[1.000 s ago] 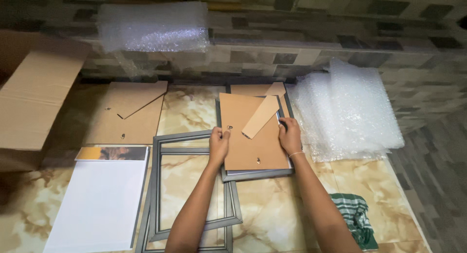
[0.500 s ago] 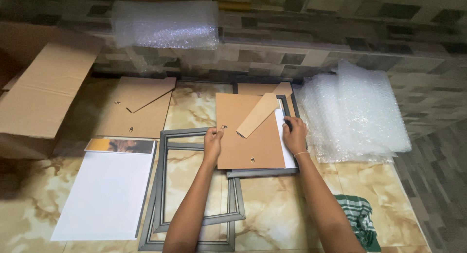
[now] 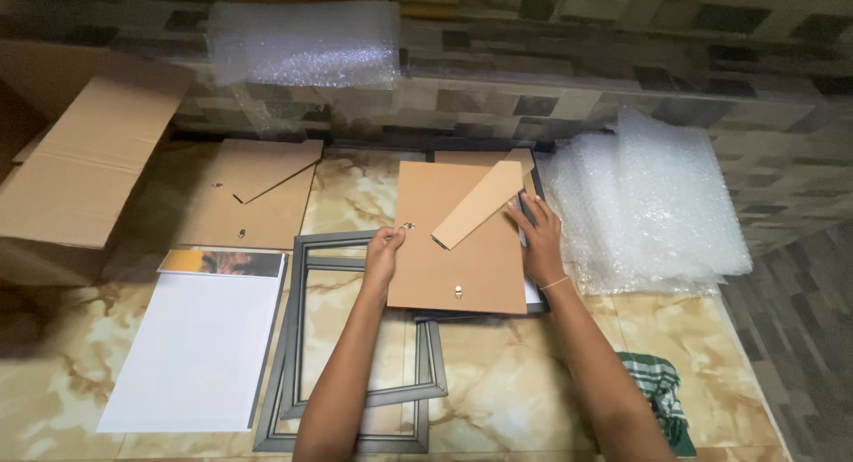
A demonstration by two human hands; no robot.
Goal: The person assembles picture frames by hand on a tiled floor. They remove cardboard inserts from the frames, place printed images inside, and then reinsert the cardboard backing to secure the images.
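The left hand (image 3: 384,249) pinches the left edge of a brown backing board (image 3: 458,249) at the centre of the frame, while the right hand (image 3: 540,240) lies spread flat against its right edge. Empty grey frames (image 3: 355,400) lie lower left beside a white sheet (image 3: 195,346); bubble wrap (image 3: 649,204) sits right.

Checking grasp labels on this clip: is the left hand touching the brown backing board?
Touching. The head view shows the left hand with its fingertips pinching the left edge of the backing board, no gap between them.
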